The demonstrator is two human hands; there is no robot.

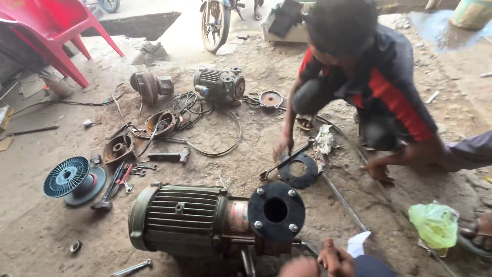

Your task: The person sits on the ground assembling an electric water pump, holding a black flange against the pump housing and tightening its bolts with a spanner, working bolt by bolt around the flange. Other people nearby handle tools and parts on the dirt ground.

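My right hand point(333, 259) shows at the bottom edge in a dark sleeve, fingers bent, just below the black round flange point(275, 210) of a big green electric pump motor point(179, 219). Whether it grips anything is hidden. A blurred skin-coloured shape point(301, 268) beside it could be my left hand; I cannot tell. A white folded paper point(359, 243) lies by my right hand. Opposite me a person in a red and dark shirt point(379, 77) crouches, one hand point(282, 146) on a long wrench point(287, 160) over a black ring gasket point(299, 170).
On the dirt floor lie a blue fan wheel point(66, 177), pliers and spanners point(120, 179), a hammer point(166, 156), rusty housings point(161, 123), a smaller pump point(220, 84), cables, a green plastic bag point(435, 223), a red chair point(56, 31) and a motorbike wheel point(215, 23). Another person's sandalled foot point(479, 231) is at the right.
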